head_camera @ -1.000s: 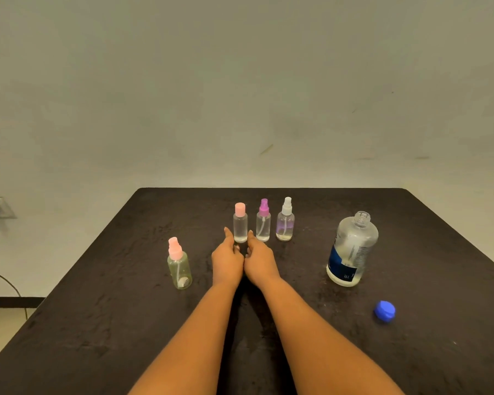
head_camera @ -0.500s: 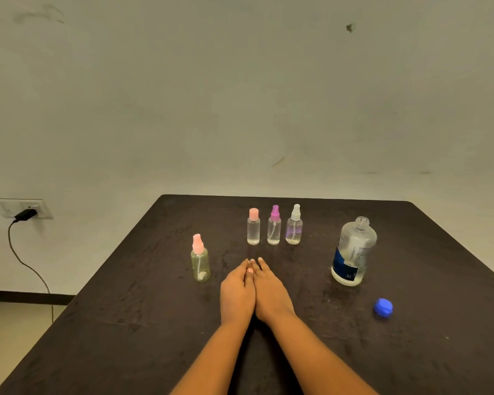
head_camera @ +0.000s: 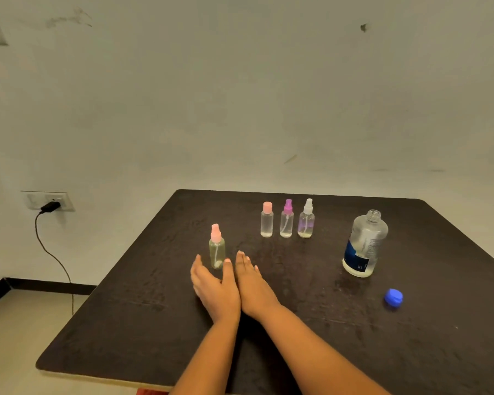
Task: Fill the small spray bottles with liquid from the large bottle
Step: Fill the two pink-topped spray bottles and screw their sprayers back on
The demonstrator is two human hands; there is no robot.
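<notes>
— Head view: what is my left grip (head_camera: 211, 286) doing?
— Spreading open, empty, pink-capped spray bottle (head_camera: 216, 246) just ahead between thumb and fingers. Right grip (head_camera: 251, 283) is lying flat, empty; large bottle (head_camera: 364, 243) is standing uncapped far right on the table (head_camera: 126, 323).

**Camera Setup: 1 Head-Worn Wide-Angle View**

Only 1 view is supplied, so no region is shared with a second camera. It looks forward and down from above and behind both forearms, which enter at the bottom edge. The left hand (head_camera: 216, 289) and right hand (head_camera: 251, 283) sit near frame centre, close to the lens. The dark table (head_camera: 411, 352) extends beyond them to the wall (head_camera: 240, 95), which fills the upper half. Left of the hands, a wall socket (head_camera: 47, 200) and floor are visible.
</notes>
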